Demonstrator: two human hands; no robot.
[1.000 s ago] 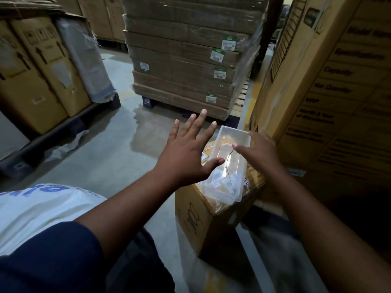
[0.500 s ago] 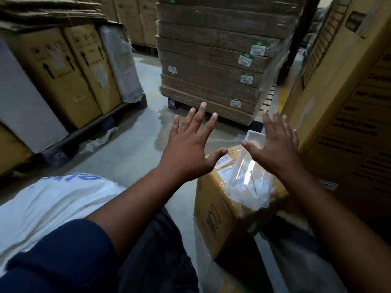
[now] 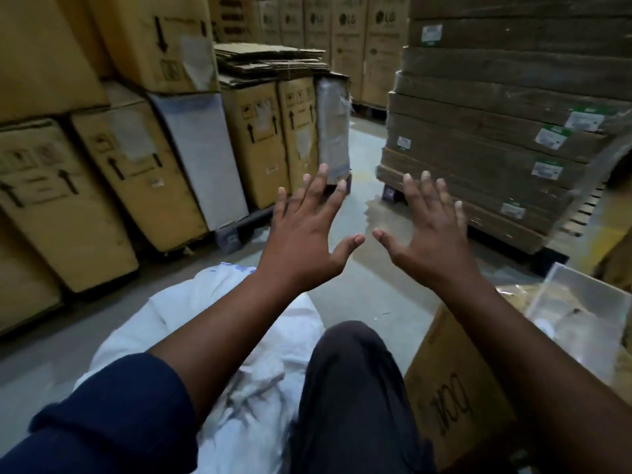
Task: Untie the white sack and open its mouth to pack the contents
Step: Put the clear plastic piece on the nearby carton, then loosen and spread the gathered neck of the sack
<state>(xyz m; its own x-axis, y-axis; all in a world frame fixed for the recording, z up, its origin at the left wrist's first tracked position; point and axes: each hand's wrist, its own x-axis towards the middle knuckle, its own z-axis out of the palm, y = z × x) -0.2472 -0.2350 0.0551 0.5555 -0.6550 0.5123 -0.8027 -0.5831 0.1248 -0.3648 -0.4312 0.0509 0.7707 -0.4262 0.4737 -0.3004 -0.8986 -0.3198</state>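
White sack (image 3: 191, 319) is seen on the concrete floor at lower left, beneath the left forearm and against the knee in dark trousers (image 3: 352, 388). Its cloth is crumpled and creased, so it is judged soft and limp, likely to sag and fold when lifted, and rough enough not to slip. From its bulging shape it is judged well filled and probably better dragged or tipped than carried. No knot or tied neck can be made out. Hold is best taken where the cloth gathers, most likely at the far end, where a faint blue print is seen but cannot be read.

The sack is touched by neither hand. The left hand (image 3: 302, 241) and the right hand (image 3: 432, 241) are held up side by side over the floor, fingers straight and spread wide, nothing being held.

On the upright cartons (image 3: 102, 186) at left, black up-arrows and handling symbols are printed. One arrow on an upper carton points down. The LG logo is read on the rear cartons (image 3: 349, 46). Green-and-white labels are stuck on the flat brown cartons (image 3: 478, 155) stacked at right, their text too small to read. Dark handwriting is seen on the small carton (image 3: 455, 398) at lower right, perhaps "DOC", with a clear plastic container (image 3: 581, 316) lying on top.
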